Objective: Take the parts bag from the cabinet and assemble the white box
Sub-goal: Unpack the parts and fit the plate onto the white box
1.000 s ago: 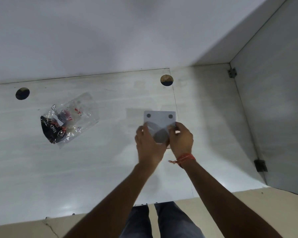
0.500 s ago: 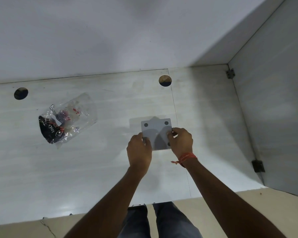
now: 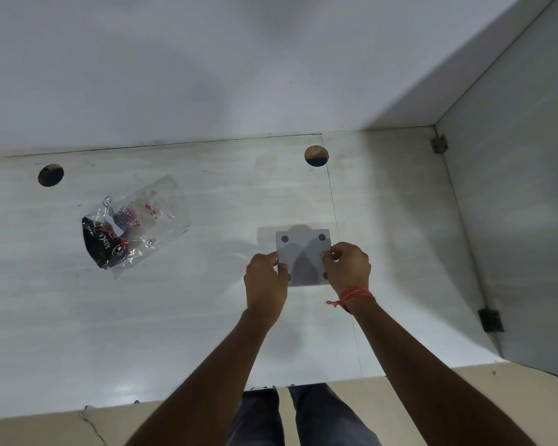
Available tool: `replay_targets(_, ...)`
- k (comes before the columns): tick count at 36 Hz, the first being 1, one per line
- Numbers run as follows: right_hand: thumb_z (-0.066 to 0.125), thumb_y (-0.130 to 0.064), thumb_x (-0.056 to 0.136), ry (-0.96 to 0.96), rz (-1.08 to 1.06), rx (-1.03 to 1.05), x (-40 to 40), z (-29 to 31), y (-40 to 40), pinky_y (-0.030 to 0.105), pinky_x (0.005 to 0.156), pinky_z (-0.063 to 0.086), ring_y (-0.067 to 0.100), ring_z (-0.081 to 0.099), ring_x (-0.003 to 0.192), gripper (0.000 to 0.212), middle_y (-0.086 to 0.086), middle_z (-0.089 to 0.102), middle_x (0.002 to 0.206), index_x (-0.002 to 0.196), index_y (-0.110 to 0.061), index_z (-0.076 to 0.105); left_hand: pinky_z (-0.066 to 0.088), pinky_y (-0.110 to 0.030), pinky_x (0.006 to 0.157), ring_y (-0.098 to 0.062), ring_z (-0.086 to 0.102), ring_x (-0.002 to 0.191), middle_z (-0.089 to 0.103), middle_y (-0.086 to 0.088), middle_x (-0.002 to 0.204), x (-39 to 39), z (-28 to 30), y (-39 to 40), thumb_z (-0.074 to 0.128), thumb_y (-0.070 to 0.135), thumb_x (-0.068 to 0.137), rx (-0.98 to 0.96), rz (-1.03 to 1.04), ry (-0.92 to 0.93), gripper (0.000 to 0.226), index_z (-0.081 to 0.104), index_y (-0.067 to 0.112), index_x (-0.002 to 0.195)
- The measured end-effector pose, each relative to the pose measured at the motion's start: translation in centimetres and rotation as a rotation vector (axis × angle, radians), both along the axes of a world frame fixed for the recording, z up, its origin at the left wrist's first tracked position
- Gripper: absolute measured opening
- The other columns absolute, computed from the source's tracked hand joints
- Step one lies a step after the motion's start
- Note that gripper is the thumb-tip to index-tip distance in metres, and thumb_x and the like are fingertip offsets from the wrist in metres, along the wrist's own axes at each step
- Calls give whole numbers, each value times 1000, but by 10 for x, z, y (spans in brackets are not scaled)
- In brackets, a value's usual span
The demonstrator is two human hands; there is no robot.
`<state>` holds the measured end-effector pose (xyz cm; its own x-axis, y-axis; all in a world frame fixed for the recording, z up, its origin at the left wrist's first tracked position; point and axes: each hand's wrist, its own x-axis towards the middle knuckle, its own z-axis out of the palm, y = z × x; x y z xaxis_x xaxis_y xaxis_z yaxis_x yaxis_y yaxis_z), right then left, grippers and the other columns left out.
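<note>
Now we pinch the white box [image 3: 303,257] by its side edges, left hand [image 3: 266,281] and right hand [image 3: 347,268] each in a narrow grip, parts bag [image 3: 132,226] far left.

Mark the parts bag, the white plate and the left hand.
parts bag [image 3: 132,225], head view, middle of the clear plastic.
white plate [image 3: 303,252], head view, centre of its face.
left hand [image 3: 266,281], head view, back of the hand.

Not much to read here tbh. Only lettering is on the parts bag [image 3: 132,227]: white curly script on the black patch at its lower left end, seen upside down and crumpled, so I can't make out a word. There are red marks on the clear part too, too small to tell. The white box [image 3: 303,256] has just dark dots, no text.
</note>
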<state>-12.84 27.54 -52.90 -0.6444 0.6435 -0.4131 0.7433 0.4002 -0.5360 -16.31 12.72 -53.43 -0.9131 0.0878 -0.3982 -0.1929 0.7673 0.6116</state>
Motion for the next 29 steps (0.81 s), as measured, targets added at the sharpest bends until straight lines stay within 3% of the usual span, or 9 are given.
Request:
replay_targets(3, 64, -21, 88, -17, -38, -61, -3, -3, 6, 11, 53, 33, 10, 61, 61, 11, -1, 66, 80, 90, -10, 66, 39, -7, 69, -16, 66, 90, 68, -5, 111, -2, 3, 0, 61, 20, 93, -18, -6, -12, 28, 68, 12, 118)
replay_targets(6, 72, -30, 83, -45, -97, -145, -4, -7, 13, 23, 76, 49, 19, 62, 81, 31, 2, 64, 98, 108, -13, 64, 43, -19, 69, -9, 62, 71, 75, -3, 99, -7, 4, 3, 60, 18, 91, -27, 21, -97, 26, 70, 12, 113)
replay_targets(9, 75, -26, 80, -74, -151, -363, -6, -14, 23, 49, 89, 56, 34, 64, 104, 29, 10, 66, 115, 106, -16, 66, 58, -31, 72, -7, 58, 61, 73, -3, 95, -17, 7, 6, 63, 16, 89, 79, 182, -377, 25, 67, 11, 113)
replay_targets(11, 69, -17, 83, -70, -105, -435, -6, -15, 23, 53, 88, 56, 36, 66, 102, 14, 12, 70, 109, 97, -17, 69, 60, -50, 76, -25, 65, 87, 66, -11, 111, -26, 13, 6, 66, 19, 88, 364, 373, -694, 25, 63, 9, 111)
replay_targets(13, 65, -10, 85, 47, -37, -377, 0, -6, 18, 47, 89, 57, 30, 68, 100, 18, 10, 73, 105, 101, -14, 73, 52, -62, 88, -39, 56, 112, 56, -16, 119, -37, 20, 1, 62, 41, 89, 627, 504, -918, 39, 57, 11, 113)
replay_targets(16, 61, 8, 86, 387, 36, -327, 15, 7, 7, 23, 86, 56, 15, 67, 106, 31, 5, 72, 115, 111, -6, 72, 42, -68, 95, -48, 53, 113, 54, -21, 117, -57, 22, -12, 55, 71, 80, 866, 743, -1025, 75, 50, 6, 117)
replay_targets(20, 56, 20, 79, 555, 43, -369, 14, 8, -5, 20, 91, 52, 12, 65, 113, 38, 4, 71, 116, 102, -4, 72, 52, -57, 83, -39, 61, 98, 61, -19, 111, -73, 23, -16, 67, 45, 86, 1058, 832, -897, 51, 54, 7, 117)
replay_targets(22, 59, 13, 80, 556, -73, -507, 6, 7, -11, 30, 90, 55, 19, 67, 108, 27, 7, 72, 114, 100, -1, 71, 55, -53, 81, -35, 62, 105, 64, -16, 120, -77, 18, -13, 69, 33, 87, 1049, 803, -767, 45, 56, 12, 124)
replay_targets(29, 67, -11, 90, 549, -324, -759, -45, 14, -16, 44, 78, 61, 19, 67, 100, 7, 11, 69, 111, 91, -5, 65, 57, -53, 82, -28, 63, 106, 65, -9, 112, -89, 3, -15, 56, 41, 95, 946, 473, -345, 25, 68, 21, 100)
